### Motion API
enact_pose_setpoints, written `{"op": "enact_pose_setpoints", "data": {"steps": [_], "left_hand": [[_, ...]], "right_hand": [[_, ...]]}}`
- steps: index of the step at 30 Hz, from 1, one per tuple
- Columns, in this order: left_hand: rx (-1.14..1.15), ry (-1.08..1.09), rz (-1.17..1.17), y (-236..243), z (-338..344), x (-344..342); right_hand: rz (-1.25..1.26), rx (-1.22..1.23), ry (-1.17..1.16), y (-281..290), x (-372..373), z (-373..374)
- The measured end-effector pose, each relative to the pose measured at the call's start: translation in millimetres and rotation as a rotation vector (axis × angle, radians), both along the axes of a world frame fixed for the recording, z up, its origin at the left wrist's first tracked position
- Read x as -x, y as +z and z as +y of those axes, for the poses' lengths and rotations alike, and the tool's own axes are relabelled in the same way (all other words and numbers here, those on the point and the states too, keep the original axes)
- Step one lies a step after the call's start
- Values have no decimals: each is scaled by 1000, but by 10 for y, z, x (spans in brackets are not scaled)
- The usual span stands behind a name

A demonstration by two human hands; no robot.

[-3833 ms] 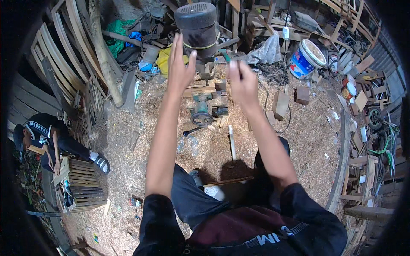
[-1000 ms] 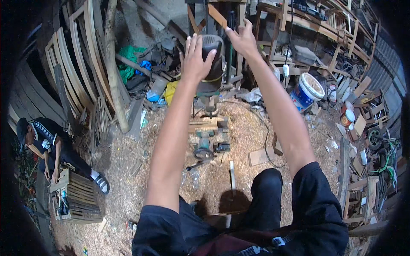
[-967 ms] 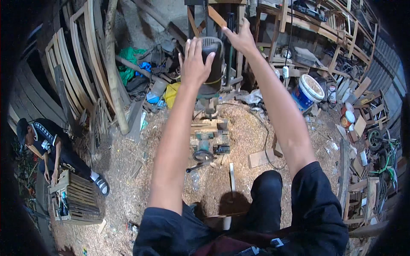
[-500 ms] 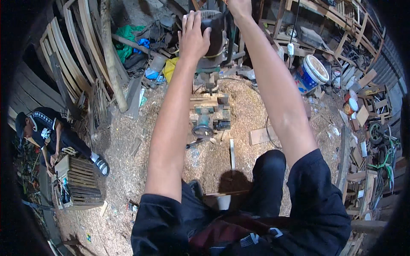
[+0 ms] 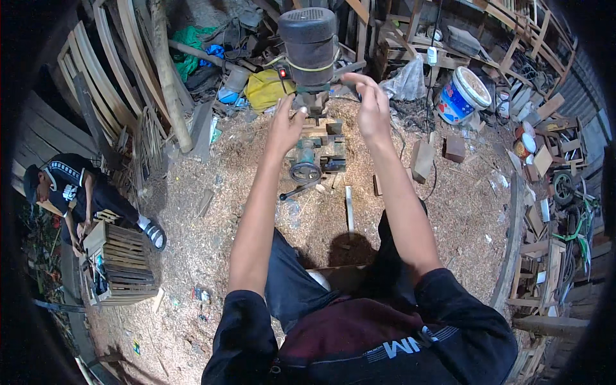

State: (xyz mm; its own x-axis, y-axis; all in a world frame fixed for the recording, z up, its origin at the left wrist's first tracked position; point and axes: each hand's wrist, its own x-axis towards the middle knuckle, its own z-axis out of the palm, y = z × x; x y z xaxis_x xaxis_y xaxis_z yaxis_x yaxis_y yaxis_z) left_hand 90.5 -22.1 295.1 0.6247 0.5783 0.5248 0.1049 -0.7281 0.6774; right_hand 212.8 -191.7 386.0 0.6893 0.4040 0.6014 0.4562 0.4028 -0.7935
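An upright machine with a dark ribbed motor housing (image 5: 308,45) stands ahead of me, a yellowish band round it and a small red-lit switch (image 5: 282,73) at its left. Below sit wooden pieces (image 5: 330,128), a green vise-like base with a handwheel (image 5: 305,171), and a black lever (image 5: 292,193). My left hand (image 5: 285,128) is raised at the machine's lower left, fingers apart and nothing seen in it. My right hand (image 5: 373,109) is to the machine's right, fingers loosely bent and apart, with no held object visible. Whether either touches the machine is unclear.
A co-worker (image 5: 70,192) sits at left over a slatted wooden crate (image 5: 122,263). Leaning slats and a pole (image 5: 170,109), a white-and-blue bucket (image 5: 462,96), timber offcuts (image 5: 420,160), a bicycle (image 5: 574,231) and a cable surround the shavings-covered floor (image 5: 186,218).
Both my hands have come down from high on the motor housing to either side of the machine's lower part. More of the housing and the red-lit switch now show.
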Motion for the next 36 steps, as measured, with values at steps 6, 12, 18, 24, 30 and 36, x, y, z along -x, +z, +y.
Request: {"op": "enact_pose_setpoints", "data": {"steps": [6, 12, 18, 24, 30, 36], "left_hand": [[8, 36, 93, -308, -26, 116], [122, 72, 226, -756, -15, 210], [143, 10, 163, -1280, 38, 243], [176, 6, 201, -1553, 10, 256], [82, 12, 198, -1905, 59, 203], [56, -52, 441, -2204, 80, 159]], "right_hand": [[-425, 1073, 60, 585, -460, 229], [-501, 1165, 356, 504, -434, 401], [-583, 1095, 261, 228, -247, 136], [-529, 927, 131, -46, -101, 22], [-545, 953, 79, -166, 20, -43], [-490, 938, 7, -367, 158, -111]]}}
